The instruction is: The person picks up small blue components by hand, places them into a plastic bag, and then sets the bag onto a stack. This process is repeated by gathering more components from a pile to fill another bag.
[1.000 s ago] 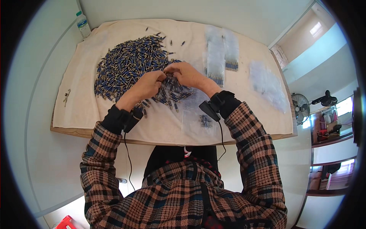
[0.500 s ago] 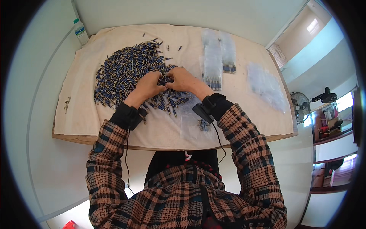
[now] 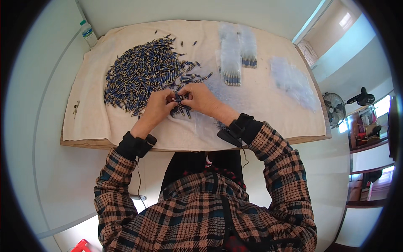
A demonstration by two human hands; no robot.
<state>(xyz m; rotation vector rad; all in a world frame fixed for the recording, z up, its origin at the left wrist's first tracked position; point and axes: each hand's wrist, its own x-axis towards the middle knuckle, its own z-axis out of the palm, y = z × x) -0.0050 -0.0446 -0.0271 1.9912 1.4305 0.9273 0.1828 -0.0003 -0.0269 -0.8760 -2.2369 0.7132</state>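
A wide heap of small dark blue cylinders with gold ends (image 3: 138,75) covers the left middle of the cloth. At the heap's near right edge, my left hand (image 3: 159,103) and my right hand (image 3: 197,97) meet, fingertips pinched together. Between them they hold several of the blue-and-gold cylinders (image 3: 179,99), partly hidden by the fingers. More loose cylinders lie just under and beside the fingertips. A clear plastic bag (image 3: 203,130) lies below my right hand, with a few cylinders by it partly covered by my wrist.
Filled clear bags of lined-up cylinders (image 3: 231,63) lie at the back right. Flat clear bags (image 3: 291,82) are stacked at the far right of the cream cloth (image 3: 268,117). A bottle (image 3: 88,33) stands at the far left corner; small metallic pieces (image 3: 76,107) lie at the left.
My hands have drawn nearer to my body, away from the heap, leaving strewn cylinders behind them. Several cylinders now show between the fingertips. The whole view has shifted slightly.
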